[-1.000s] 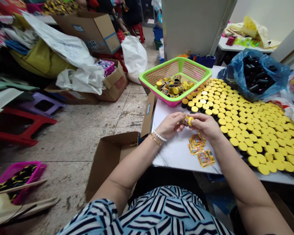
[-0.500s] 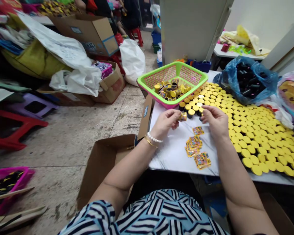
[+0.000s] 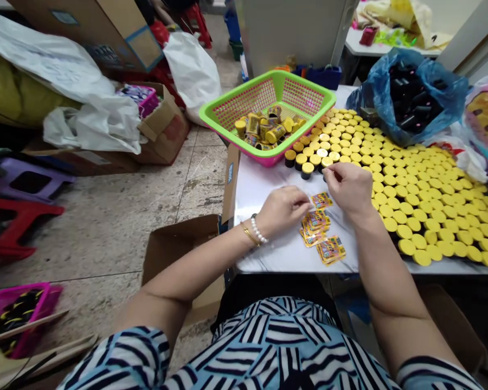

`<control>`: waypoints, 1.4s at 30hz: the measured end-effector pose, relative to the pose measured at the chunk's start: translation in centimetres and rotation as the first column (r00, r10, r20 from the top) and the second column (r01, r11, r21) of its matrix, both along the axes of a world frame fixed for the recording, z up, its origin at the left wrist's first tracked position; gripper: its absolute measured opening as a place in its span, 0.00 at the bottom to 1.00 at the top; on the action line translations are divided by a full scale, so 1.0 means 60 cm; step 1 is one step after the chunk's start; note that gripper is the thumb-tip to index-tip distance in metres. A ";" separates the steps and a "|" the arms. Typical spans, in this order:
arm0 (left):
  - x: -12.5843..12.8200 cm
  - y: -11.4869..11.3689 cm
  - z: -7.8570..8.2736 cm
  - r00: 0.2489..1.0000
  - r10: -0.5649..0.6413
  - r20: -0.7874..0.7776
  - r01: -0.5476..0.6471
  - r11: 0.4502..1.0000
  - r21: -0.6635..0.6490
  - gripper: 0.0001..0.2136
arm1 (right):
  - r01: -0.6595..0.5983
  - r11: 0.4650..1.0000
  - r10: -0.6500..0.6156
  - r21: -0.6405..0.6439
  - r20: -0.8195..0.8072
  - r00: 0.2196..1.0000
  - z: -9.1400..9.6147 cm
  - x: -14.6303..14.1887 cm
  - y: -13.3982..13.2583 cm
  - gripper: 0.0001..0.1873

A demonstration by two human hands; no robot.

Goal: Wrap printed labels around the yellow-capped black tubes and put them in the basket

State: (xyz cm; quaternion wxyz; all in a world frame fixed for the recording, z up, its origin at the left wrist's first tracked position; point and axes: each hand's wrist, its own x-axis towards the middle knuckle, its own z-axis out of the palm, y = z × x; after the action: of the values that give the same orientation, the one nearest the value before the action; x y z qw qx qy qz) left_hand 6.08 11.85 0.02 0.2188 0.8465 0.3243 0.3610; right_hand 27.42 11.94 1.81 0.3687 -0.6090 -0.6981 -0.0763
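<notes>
Both hands are over the white marble-pattern table (image 3: 268,254), near its edge. Landmark is the stack of printed labels (image 3: 315,227): right hand (image 3: 350,187) above and to the right of it, left hand (image 3: 282,211) just left of it. Right fingers (image 3: 326,172) bunched together, tips down, at the end of a short row of black jars with yellow caps (image 3: 308,170), beyond the stack. Touching or just beside the nearest jar, cannot tell which, since the hand partly covers it; no clear clamp on it. Jars look upright, long axis pointing up off the table, so the nearest one lies just ahead of the fingertips and slightly left. Right hand clearly nearer to it than left. Left fingers (image 3: 305,203) curled close together beside a single loose label (image 3: 321,200), which lies just past the stack's far end; whether they hold anything is hidden. Further past the stack: flat yellow lids (image 3: 415,216) in packed rows to the right, green-and-pink plastic basket (image 3: 239,92) of labelled jars (image 3: 264,130) ahead, blue plastic bag (image 3: 406,95) of dark cylinders far right.
</notes>
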 end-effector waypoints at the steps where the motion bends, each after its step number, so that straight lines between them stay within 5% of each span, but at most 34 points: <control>1: 0.012 -0.008 -0.008 0.998 -0.043 -0.051 0.041 0.998 -0.051 0.07 | 0.000 1.000 0.000 -0.019 0.002 1.000 0.001 0.000 -0.001 0.13; 8: 0.070 0.056 -0.029 0.930 -0.120 -0.347 0.095 0.992 -0.088 0.09 | -0.016 1.000 0.019 0.027 -0.105 0.994 0.005 0.002 -0.001 0.13; 15: 0.073 0.047 -0.039 0.925 0.013 -0.380 -0.021 1.000 -0.018 0.11 | -0.049 0.993 0.062 0.106 -0.121 0.991 0.006 -0.003 -0.005 0.14; 19: 0.077 0.059 -0.037 0.908 -0.099 -0.407 0.092 0.995 -0.037 0.15 | -0.077 0.990 0.094 0.119 -0.146 0.985 0.007 -0.005 -0.005 0.14; 24: 0.080 0.055 -0.039 0.972 -0.040 -0.232 0.015 0.994 -0.106 0.09 | -0.115 0.984 0.137 0.136 -0.171 0.976 0.010 -0.007 -0.008 0.13; 28: 0.035 0.047 -0.022 0.970 0.227 0.088 -0.209 0.961 -0.181 0.05 | -0.091 0.991 0.116 0.096 -0.293 0.949 0.020 -0.014 -0.017 0.14; 31: -0.001 0.034 -0.003 0.874 0.375 0.310 -0.299 0.916 -0.266 0.05 | -0.194 0.974 0.119 -0.122 -0.454 0.883 0.020 -0.027 -0.024 0.17; 35: -0.004 0.008 0.004 0.866 0.347 0.361 -0.247 0.923 -0.293 0.05 | -0.481 0.803 0.160 -0.352 -0.650 0.743 0.002 -0.049 -0.024 0.20; 40: 0.013 0.000 -0.013 0.803 0.355 0.479 -0.182 0.911 -0.370 0.04 | -0.574 0.759 -0.003 -0.309 -0.883 0.470 -0.013 -0.055 -0.015 0.24; 42: 0.008 0.007 -0.018 0.771 0.369 0.519 -0.116 0.883 -0.455 0.06 | -0.600 0.744 -0.019 -0.293 -0.907 0.420 -0.012 -0.052 -0.012 0.27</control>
State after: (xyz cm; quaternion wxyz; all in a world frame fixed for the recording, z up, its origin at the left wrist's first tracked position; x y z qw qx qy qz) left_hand 6.54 12.24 -1.05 0.4260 0.5782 0.4147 0.5588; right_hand 24.29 11.20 1.10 0.4704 -0.5003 -0.4976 0.5299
